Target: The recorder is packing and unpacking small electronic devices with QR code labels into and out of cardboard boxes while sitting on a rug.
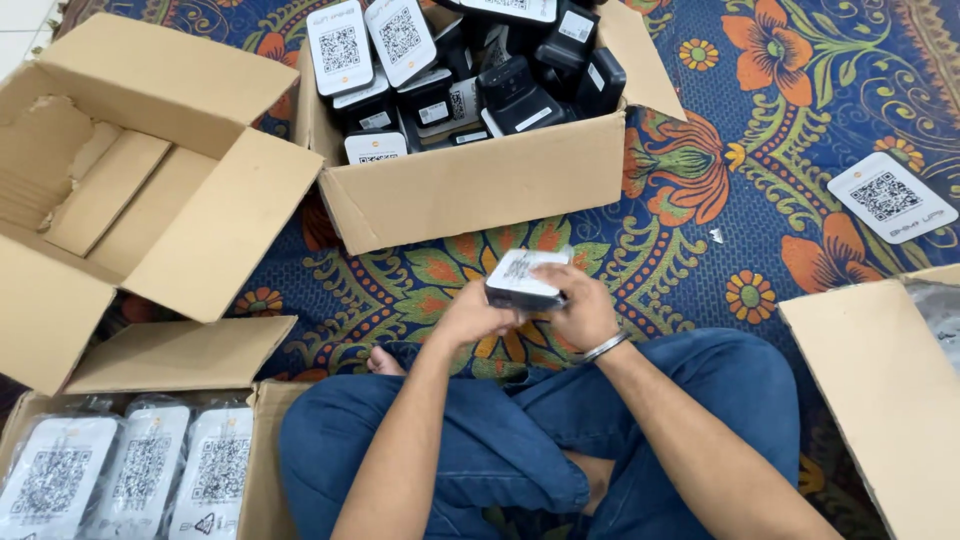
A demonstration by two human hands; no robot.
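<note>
Both hands gripping one small device above the patterned rug.

The left hand (470,318) and right hand (583,305) are closed around a black device with a white label (520,280), held over the crossed legs. Just beyond stands a cardboard box (480,185) full of similar devices; an empty box (120,190) sits at the rug's (700,200) left edge.

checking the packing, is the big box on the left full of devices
No, the large cardboard box on the left holds only loose cardboard pieces, while the black devices sit in the middle box beyond the hands holding one device.
</note>
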